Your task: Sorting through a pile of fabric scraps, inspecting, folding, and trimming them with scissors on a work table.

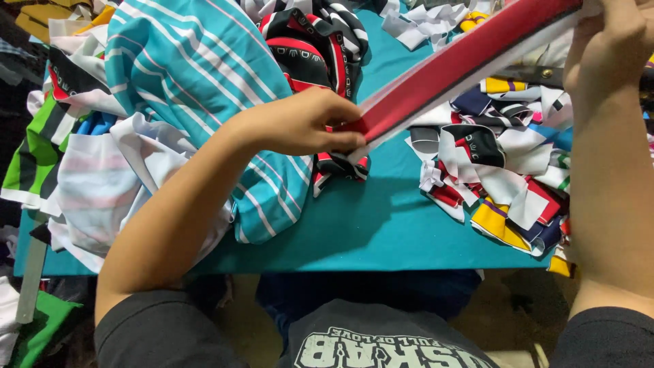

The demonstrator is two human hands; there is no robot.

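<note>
Red-and-white fabric strip (463, 68) is stretched taut between left hand (300, 123) and right hand (610, 41), each grip pinching one end.

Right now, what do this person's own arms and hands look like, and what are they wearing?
Both arms are bare from the short sleeves down. The left hand and right hand wear no gloves, rings or watch that I can see. The sleeves are black, part of a black T-shirt with pale printed lettering across the chest.
</note>
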